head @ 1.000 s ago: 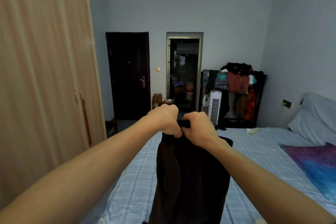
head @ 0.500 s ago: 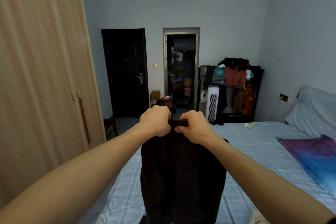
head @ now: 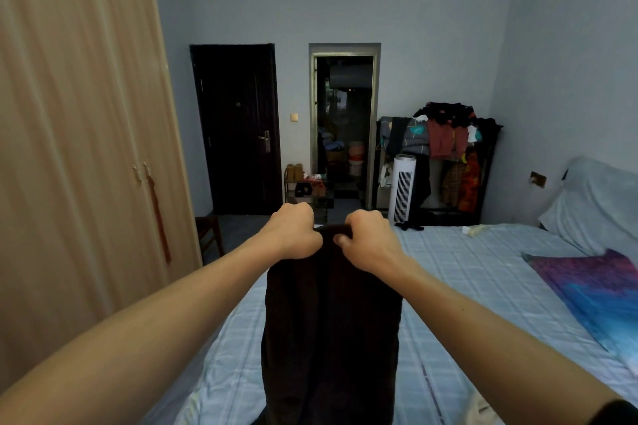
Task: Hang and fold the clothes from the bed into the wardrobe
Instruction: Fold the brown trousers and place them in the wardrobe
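Observation:
A dark brown garment (head: pixel 328 328) hangs straight down in front of me, above the bed (head: pixel 466 286) with its pale blue checked sheet. My left hand (head: pixel 293 231) and my right hand (head: pixel 366 238) are both fisted on the garment's top edge, close together at arm's length. The garment's lower end runs out of the frame's bottom. The wooden wardrobe (head: pixel 86 148) fills the left side, with its doors closed and a red tassel (head: pixel 160 224) hanging from one handle.
A purple and blue blanket (head: pixel 593 290) lies on the bed's right side below a pale pillow (head: pixel 593 203). At the far wall stand a dark door (head: pixel 241 128), an open doorway (head: pixel 345 128), a white tower fan (head: pixel 402 188) and a loaded clothes rack (head: pixel 445 155). A wooden stool (head: pixel 209 233) sits by the wardrobe.
Both hands have stayed on the garment's top edge and moved slightly apart; the cloth now hangs wider and flatter. My view has shifted a little to the right and down.

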Action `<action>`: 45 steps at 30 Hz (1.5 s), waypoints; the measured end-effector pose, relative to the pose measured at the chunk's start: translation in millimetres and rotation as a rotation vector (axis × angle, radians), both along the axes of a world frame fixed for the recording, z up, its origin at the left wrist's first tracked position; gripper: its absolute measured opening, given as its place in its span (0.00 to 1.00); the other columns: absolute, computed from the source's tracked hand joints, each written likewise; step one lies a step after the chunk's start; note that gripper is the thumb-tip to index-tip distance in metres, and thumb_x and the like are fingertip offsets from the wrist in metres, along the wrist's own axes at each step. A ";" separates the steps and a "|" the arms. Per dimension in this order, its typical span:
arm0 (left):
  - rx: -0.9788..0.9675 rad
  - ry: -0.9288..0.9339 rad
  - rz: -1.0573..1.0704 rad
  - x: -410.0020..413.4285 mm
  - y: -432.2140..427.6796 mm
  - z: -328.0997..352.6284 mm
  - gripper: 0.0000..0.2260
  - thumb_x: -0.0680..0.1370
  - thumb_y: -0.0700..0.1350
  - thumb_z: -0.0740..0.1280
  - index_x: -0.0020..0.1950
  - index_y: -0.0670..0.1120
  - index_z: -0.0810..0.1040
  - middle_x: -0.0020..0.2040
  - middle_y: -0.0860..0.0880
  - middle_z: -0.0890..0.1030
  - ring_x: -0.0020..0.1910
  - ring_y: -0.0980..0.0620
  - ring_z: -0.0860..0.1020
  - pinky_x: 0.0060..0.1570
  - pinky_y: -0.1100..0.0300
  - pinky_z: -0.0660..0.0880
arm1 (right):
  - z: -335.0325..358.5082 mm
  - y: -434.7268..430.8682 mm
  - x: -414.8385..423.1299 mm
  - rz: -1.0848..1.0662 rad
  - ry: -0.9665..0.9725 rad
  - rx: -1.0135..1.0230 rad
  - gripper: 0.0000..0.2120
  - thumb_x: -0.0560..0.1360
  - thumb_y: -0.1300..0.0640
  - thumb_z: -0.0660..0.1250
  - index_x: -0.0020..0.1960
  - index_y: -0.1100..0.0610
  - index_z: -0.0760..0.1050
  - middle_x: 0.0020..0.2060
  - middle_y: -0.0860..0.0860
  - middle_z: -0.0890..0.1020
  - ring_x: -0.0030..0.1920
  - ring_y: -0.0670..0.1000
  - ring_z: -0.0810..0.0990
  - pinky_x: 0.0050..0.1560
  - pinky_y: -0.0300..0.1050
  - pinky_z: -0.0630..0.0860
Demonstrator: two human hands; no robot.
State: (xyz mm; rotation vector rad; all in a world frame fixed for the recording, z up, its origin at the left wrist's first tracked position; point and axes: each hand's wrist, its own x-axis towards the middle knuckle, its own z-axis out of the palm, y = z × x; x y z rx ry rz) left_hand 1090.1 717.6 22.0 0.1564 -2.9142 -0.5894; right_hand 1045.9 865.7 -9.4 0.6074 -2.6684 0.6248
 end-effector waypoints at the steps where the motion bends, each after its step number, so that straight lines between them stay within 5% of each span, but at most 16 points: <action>1: 0.056 0.003 -0.003 0.7 1.7 0.1 0.09 0.73 0.39 0.69 0.51 0.37 0.81 0.48 0.38 0.83 0.39 0.46 0.79 0.37 0.54 0.75 | 1.0 -0.8 -1.7 -0.011 -0.023 -0.064 0.12 0.74 0.52 0.70 0.35 0.52 0.71 0.33 0.49 0.77 0.36 0.51 0.77 0.33 0.42 0.70; 10: 0.546 0.049 0.059 1.2 14.1 -10.0 0.12 0.75 0.53 0.73 0.44 0.44 0.82 0.32 0.48 0.85 0.37 0.52 0.85 0.47 0.52 0.83 | 2.2 0.1 -8.0 -0.054 -0.257 -0.529 0.12 0.75 0.55 0.71 0.37 0.60 0.81 0.33 0.54 0.82 0.36 0.50 0.81 0.31 0.41 0.74; 13: 0.719 0.024 0.076 -2.1 13.0 -15.6 0.07 0.80 0.46 0.66 0.50 0.43 0.81 0.36 0.47 0.86 0.39 0.52 0.86 0.51 0.49 0.83 | 3.8 4.2 -4.1 0.016 -0.363 -0.618 0.15 0.76 0.49 0.70 0.42 0.61 0.83 0.38 0.56 0.85 0.42 0.53 0.84 0.41 0.47 0.80; 16: 0.803 0.054 0.103 -4.9 11.7 -19.7 0.07 0.79 0.36 0.63 0.54 0.41 0.79 0.39 0.44 0.86 0.40 0.51 0.86 0.49 0.50 0.83 | 8.5 8.2 3.0 0.124 -0.482 -0.630 0.17 0.68 0.40 0.75 0.43 0.54 0.84 0.36 0.49 0.86 0.38 0.47 0.85 0.37 0.43 0.81; 20: 0.865 0.049 0.097 -5.4 12.7 -18.0 0.09 0.73 0.31 0.70 0.50 0.42 0.80 0.50 0.42 0.83 0.45 0.48 0.85 0.46 0.54 0.83 | 10.7 11.7 3.5 0.147 -0.523 -0.539 0.18 0.63 0.53 0.82 0.50 0.50 0.81 0.40 0.47 0.86 0.41 0.46 0.85 0.37 0.42 0.81; 23: 0.763 -0.009 0.000 -2.6 9.4 -18.1 0.11 0.71 0.32 0.75 0.49 0.44 0.80 0.48 0.44 0.84 0.45 0.51 0.86 0.46 0.55 0.83 | 9.8 17.4 0.1 0.095 -0.497 -0.503 0.19 0.68 0.66 0.75 0.55 0.51 0.81 0.45 0.48 0.85 0.48 0.49 0.84 0.40 0.43 0.81; 26: 0.449 0.115 -0.072 -0.2 4.0 -18.4 0.10 0.70 0.39 0.78 0.46 0.49 0.81 0.41 0.51 0.85 0.41 0.56 0.84 0.44 0.57 0.82 | 7.6 29.4 -3.8 0.123 -0.525 -0.488 0.23 0.69 0.72 0.71 0.58 0.51 0.81 0.47 0.48 0.85 0.49 0.49 0.83 0.43 0.44 0.81; 29: 0.256 0.143 -0.183 -0.8 -3.6 -15.0 0.24 0.65 0.45 0.82 0.56 0.54 0.77 0.52 0.56 0.79 0.52 0.59 0.77 0.49 0.61 0.76 | 10.2 40.8 -0.7 0.229 -0.472 -0.404 0.23 0.69 0.74 0.71 0.54 0.48 0.83 0.44 0.45 0.86 0.47 0.45 0.84 0.42 0.40 0.80; 32: 0.259 -0.009 -0.347 -0.6 -6.0 -14.1 0.28 0.63 0.46 0.82 0.59 0.57 0.76 0.56 0.58 0.80 0.59 0.58 0.77 0.59 0.52 0.75 | 19.8 47.3 2.8 0.319 -0.403 -0.356 0.24 0.69 0.73 0.72 0.50 0.44 0.82 0.43 0.42 0.86 0.45 0.41 0.84 0.45 0.39 0.79; 35: 0.283 0.068 -0.394 1.4 -0.5 -18.4 0.23 0.64 0.48 0.82 0.55 0.58 0.78 0.50 0.55 0.83 0.51 0.56 0.82 0.54 0.45 0.80 | 32.5 54.7 3.3 0.361 -0.337 -0.316 0.24 0.68 0.72 0.73 0.50 0.43 0.81 0.43 0.41 0.86 0.46 0.40 0.84 0.48 0.41 0.80; 40: 0.325 0.200 -0.410 3.3 5.8 -9.5 0.19 0.66 0.46 0.81 0.54 0.55 0.79 0.47 0.54 0.83 0.46 0.60 0.82 0.48 0.50 0.82 | 46.1 67.6 4.6 0.392 -0.264 -0.258 0.19 0.71 0.64 0.75 0.54 0.44 0.80 0.47 0.43 0.85 0.51 0.42 0.83 0.56 0.48 0.80; 45: 0.376 0.219 -0.410 5.3 -2.3 5.2 0.18 0.68 0.42 0.80 0.55 0.50 0.80 0.49 0.53 0.84 0.49 0.58 0.82 0.51 0.52 0.82 | 42.8 87.6 2.1 0.314 -0.451 -0.186 0.20 0.70 0.54 0.77 0.59 0.45 0.76 0.50 0.45 0.83 0.49 0.45 0.84 0.53 0.48 0.82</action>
